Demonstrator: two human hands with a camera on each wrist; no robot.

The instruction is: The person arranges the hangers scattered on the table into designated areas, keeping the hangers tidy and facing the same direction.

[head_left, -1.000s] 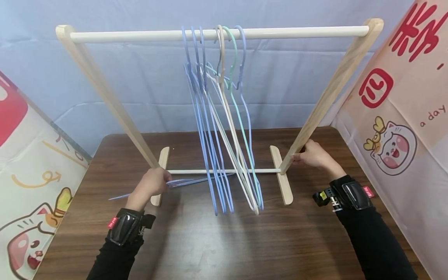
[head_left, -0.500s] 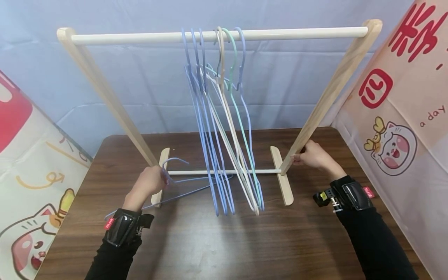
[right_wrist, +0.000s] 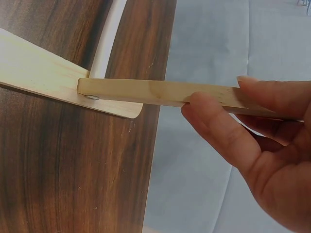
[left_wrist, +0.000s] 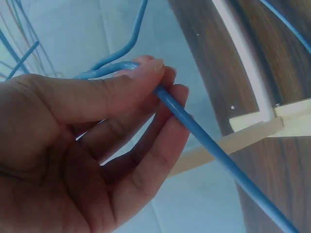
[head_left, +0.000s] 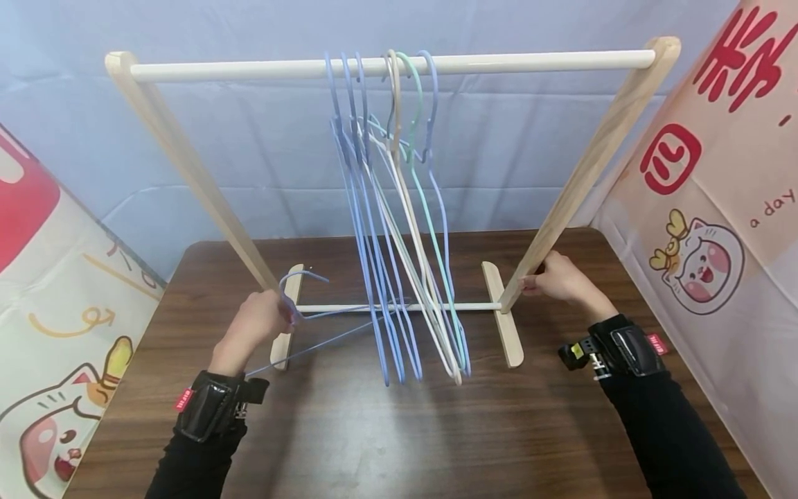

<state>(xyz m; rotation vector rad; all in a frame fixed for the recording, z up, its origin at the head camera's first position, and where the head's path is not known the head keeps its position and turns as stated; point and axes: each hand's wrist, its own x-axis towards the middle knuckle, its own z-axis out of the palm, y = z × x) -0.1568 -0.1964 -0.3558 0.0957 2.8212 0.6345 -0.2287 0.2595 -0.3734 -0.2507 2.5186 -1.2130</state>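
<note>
Low at the left end of a wooden clothes rack, my left hand (head_left: 252, 329) pinches a blue clothes hanger (left_wrist: 221, 156) near its neck, between thumb and fingers. The hook of this hanger points up and right in the head view, and its body extends behind the hanging ones. My right hand (head_left: 561, 277) grips the lower part of the rack's right post (right_wrist: 146, 91), thumb on one side and fingers on the other. Several blue hangers (head_left: 346, 90), pale ones with a beige hook (head_left: 395, 97) and a green hanger (head_left: 419, 90) hang mid-way along the white top rail (head_left: 530, 62).
The rack's left post (head_left: 187, 166) and two wooden feet (head_left: 510, 339) stand on a dark wooden table (head_left: 399, 443). A white lower rail (head_left: 476, 305) joins the feet. Pale cloth (head_left: 262, 138) hangs behind, and printed sheets (head_left: 704, 173) flank both sides.
The blue hanger in my left hand has turned, so its hook now shows and its body looks spread. That hand has shifted slightly left. My right hand stays on the post.
</note>
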